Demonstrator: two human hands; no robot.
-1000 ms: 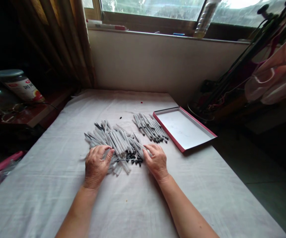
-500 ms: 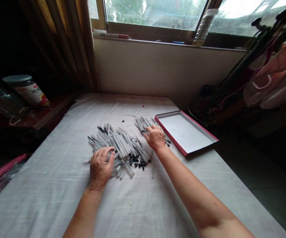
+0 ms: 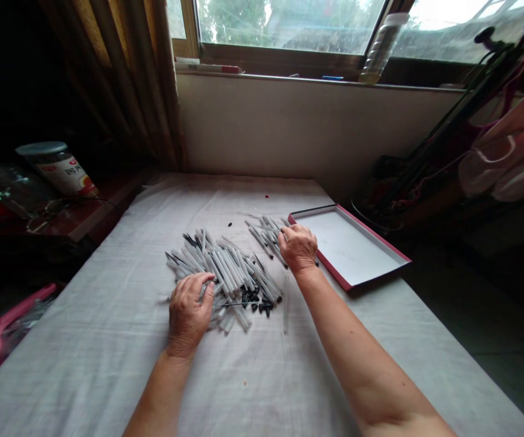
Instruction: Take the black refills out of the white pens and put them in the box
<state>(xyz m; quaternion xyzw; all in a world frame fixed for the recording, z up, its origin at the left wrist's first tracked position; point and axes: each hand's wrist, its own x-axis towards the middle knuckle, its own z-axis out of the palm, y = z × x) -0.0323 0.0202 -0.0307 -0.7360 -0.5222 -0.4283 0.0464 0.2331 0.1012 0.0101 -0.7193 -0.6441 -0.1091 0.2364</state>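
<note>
The fingers of the left hand are being bent in a loose curl, and a small gap is being left between the tips of the thumb and first finger. A thin black stick is reaching out to the right from near this hand, but whether it is being held cannot be told. The near left side of a big messy pile of clear tubes is being partly hidden by the hand. Little black caps are being bunched at the pile's near right edge, and one loose tube is lying just beside it.

The right hand is being held over a small bunch of pens, with its fingers bent down. One pen is lying across the others, right at these fingertips. Whether it is being gripped cannot be told, as the thumb is being hidden.

Just right of that bunch, a shallow box lid with red sides is being rested on the white cloth. A black bit and a red bit are lying farther back.
</note>
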